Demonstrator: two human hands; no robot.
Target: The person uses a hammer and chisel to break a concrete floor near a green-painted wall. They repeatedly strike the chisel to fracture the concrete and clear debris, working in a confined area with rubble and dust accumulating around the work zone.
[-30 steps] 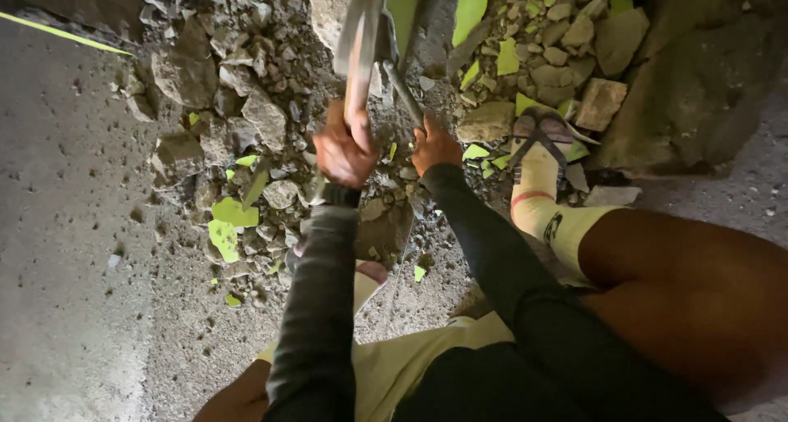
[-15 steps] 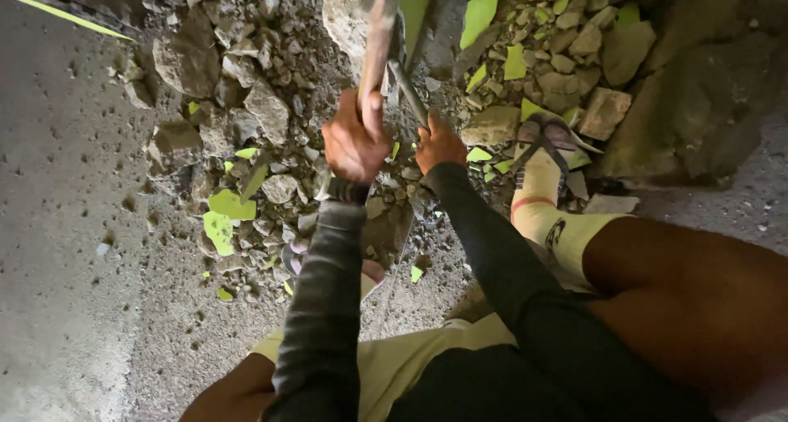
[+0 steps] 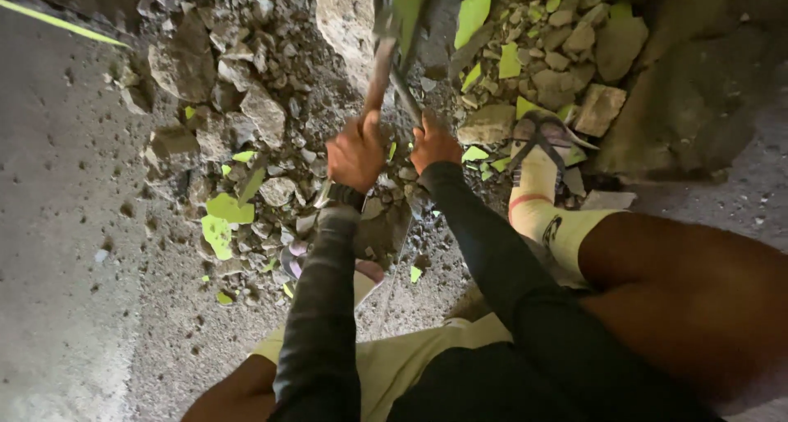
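Wooden tool handle [image 3: 379, 73] gripped by left hand [image 3: 355, 153] and right hand [image 3: 432, 144] over rubble [image 3: 246, 102].

Swung the wooden handle [image 3: 379, 73] from a leftward lean to nearly upright; lifted the left hand [image 3: 355, 153] slightly above the rubble [image 3: 271, 118].

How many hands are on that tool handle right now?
2. The left hand grips the wooden handle; the right hand holds just beside it, over the rubble. No other person's hands are visible.
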